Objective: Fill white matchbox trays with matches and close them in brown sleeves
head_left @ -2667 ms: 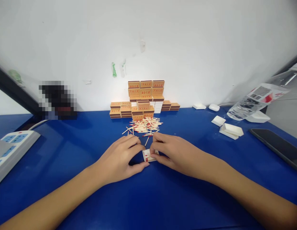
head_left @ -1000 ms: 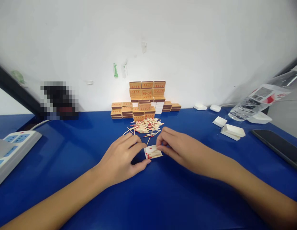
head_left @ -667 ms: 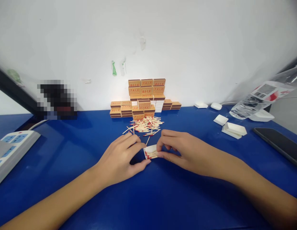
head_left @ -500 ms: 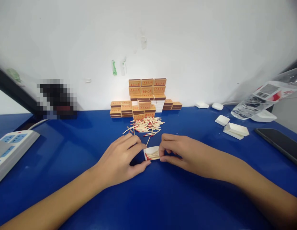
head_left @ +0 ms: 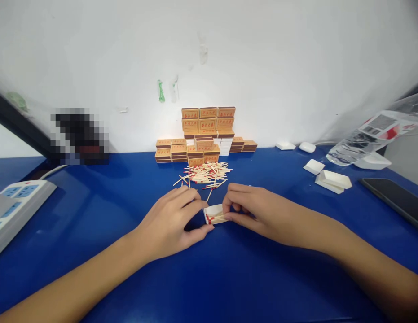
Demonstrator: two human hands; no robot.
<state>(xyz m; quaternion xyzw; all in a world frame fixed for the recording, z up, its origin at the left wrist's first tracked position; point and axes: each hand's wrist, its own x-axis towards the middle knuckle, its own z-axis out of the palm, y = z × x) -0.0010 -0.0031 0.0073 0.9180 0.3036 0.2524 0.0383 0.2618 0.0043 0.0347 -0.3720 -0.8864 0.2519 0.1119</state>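
Observation:
A small white matchbox tray [head_left: 215, 209] lies on the blue table with several red-tipped matches [head_left: 216, 217] inside. My left hand [head_left: 177, 217] grips the tray's left end between thumb and forefinger. At the right end, my right hand [head_left: 249, 206] is closed in a pinch, its fingertips on the stick ends of the matches and covering that part of the tray. Just beyond the tray lies a loose match [head_left: 209, 195]. Behind it spreads a pile of matches [head_left: 207, 172] with red heads.
Orange matchboxes [head_left: 208, 124] are stacked against the wall. White empty trays [head_left: 333, 180], a phone [head_left: 393, 199] and a leaning plastic bottle [head_left: 360, 141] are at the right. A power strip [head_left: 23, 202] lies at the left.
My right fingertips have shifted slightly up and left, from the tray's right edge to over its inside. My left hand keeps its hold. The view has tilted a little.

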